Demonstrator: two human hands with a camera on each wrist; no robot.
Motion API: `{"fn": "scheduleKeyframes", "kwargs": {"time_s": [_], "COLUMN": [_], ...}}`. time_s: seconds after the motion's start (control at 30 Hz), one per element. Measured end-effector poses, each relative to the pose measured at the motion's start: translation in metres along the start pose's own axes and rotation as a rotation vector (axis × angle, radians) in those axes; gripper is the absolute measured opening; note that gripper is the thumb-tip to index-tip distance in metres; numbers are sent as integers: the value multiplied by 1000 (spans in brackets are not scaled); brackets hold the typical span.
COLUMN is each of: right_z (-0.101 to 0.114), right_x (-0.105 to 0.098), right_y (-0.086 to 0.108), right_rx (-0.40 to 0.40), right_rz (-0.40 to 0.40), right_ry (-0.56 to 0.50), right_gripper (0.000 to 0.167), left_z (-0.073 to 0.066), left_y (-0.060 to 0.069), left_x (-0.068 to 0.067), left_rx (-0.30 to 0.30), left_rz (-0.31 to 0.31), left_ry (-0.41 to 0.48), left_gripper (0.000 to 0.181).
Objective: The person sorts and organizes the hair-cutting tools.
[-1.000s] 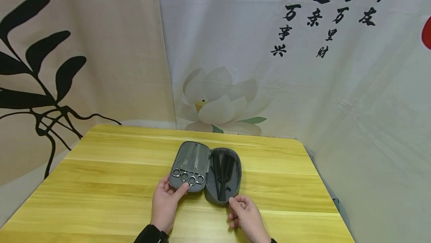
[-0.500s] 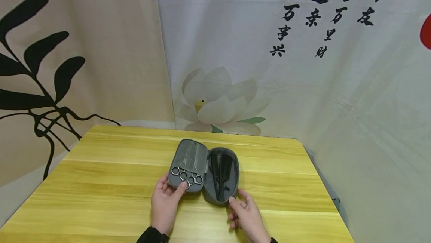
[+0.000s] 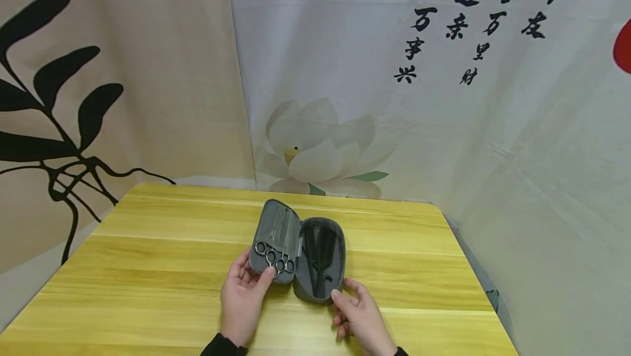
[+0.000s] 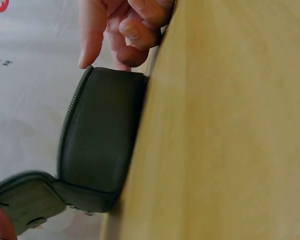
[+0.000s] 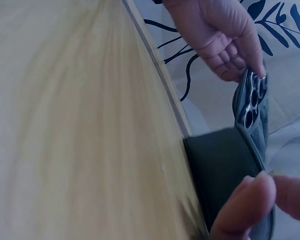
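Note:
A grey zippered case (image 3: 308,294) lies unfolded in the head view, its lid raised on the left. Finger rings of silver scissors (image 3: 271,263) show below a see-through pocket (image 3: 280,230) in the lid. Black items, one like a comb (image 3: 323,246), lie in the deeper half; their exact kinds are unclear. My left hand (image 3: 241,301) grips the lid's lower edge, thumb in front and fingers behind. My right hand (image 3: 362,315) pinches the near right rim between thumb and index finger. The left wrist view shows the case's dark outer wall (image 4: 102,130) against the tabletop.
The wood-grain table (image 3: 148,268) extends around the case on all sides. Behind it hangs a pale cloth backdrop (image 3: 197,71) printed with dark leaves, a lotus flower and black characters.
The lid has tilted up more toward the deeper half, and the case has shifted slightly left. My right index finger has come up along the case's right side.

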State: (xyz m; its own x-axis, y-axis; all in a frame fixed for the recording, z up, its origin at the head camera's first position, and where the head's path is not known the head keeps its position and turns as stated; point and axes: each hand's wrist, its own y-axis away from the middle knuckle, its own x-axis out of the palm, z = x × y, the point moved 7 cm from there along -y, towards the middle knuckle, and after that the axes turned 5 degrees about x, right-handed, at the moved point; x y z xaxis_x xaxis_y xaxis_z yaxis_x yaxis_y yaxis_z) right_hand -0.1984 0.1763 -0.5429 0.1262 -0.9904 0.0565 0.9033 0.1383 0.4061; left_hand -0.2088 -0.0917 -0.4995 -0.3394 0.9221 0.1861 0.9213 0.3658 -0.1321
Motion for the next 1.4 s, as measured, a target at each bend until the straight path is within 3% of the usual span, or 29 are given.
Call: {"fn": "scheduleKeyframes", "kwargs": {"time_s": [0.1, 0.33, 0.53, 0.67, 0.9, 1.07, 1.2, 1.4], "right_z": [0, 0, 1, 1, 0, -1, -1, -2], "right_x": [2, 4, 4, 4, 5, 6, 6, 5], "right_y": [1, 0, 0, 0, 0, 0, -1, 0], "right_rx": [-2, -1, 5, 8, 4, -1, 2, -6], "right_rz": [18, 43, 42, 44, 56, 71, 76, 76], "right_ry": [12, 39, 41, 43, 52, 55, 59, 66], "right_gripper": [83, 77, 77, 77, 68, 73, 76, 74], "left_z": [-11, -36, -47, -56, -64, -62, -60, -55], "left_y": [3, 12, 16, 21, 41, 54, 61, 64], "left_x": [1, 10, 19, 24, 43, 58, 65, 70], "left_rx": [79, 386, 485, 609, 871, 1050, 1125, 1085], "left_rz": [10, 78, 130, 168, 356, 467, 492, 536], "left_ry": [-27, -138, -198, -281, -471, -593, -678, -777], "left_gripper": [59, 48, 42, 42, 44, 34, 32, 33]}}
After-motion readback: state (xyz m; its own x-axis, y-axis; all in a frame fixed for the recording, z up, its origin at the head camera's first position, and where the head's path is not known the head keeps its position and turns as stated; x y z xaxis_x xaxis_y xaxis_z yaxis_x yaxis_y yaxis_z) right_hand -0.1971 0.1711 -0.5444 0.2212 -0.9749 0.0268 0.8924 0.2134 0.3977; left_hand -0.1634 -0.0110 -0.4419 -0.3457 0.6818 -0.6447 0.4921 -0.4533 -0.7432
